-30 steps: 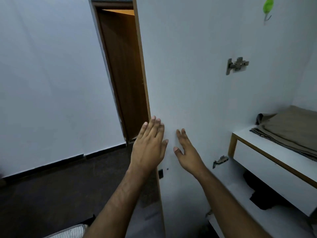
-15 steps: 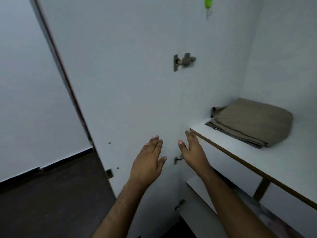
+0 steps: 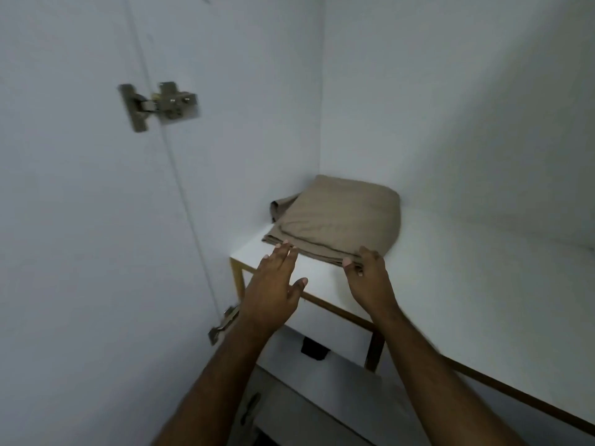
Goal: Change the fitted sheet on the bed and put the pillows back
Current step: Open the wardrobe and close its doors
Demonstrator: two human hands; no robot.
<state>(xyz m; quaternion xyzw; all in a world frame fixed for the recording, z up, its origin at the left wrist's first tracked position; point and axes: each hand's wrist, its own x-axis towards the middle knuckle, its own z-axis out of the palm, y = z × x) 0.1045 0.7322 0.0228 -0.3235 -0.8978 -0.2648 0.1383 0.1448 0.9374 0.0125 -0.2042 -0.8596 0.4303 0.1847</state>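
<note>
— What's nearest the camera?

— Two bare forearms, reaching up and forward into an open wardrobe. Below them sits a lower white shelf (image 3: 322, 378) with a small dark thing (image 3: 315, 348) on it, too dim to make out.

— And the hands?

— The left hand (image 3: 273, 291) is flat and open, fingers straight and together, thumb out to the side. It holds nothing. Its fingertips (image 3: 285, 247) reach the near left corner of the sheet, touching or just short of it; I cannot tell which. The right hand (image 3: 370, 278) is at the sheet's near right corner, thumb and fingers bent at the folded edge. It looks like a pinch on the cloth, though the blur hides how firm the hold is.

— Where is the sheet?

— The sheet (image 3: 341, 220) is tan, folded into a thick pad, lying on the upper shelf (image 3: 450, 272) in its far left corner, close against the left side wall and the back wall. Its near folded edge runs between the two hands. A loose flap sticks out at its far left.

— The shelf itself?

— White on top with a wood-coloured front edge, running off to the right. Both hands are over its near left part.

— Anything farther out?

— On the left, the open door (image 3: 64, 220), white inside, with an upper hinge (image 3: 157, 106) and a lower hinge (image 3: 223, 323) — both metal, both blurred.
</note>
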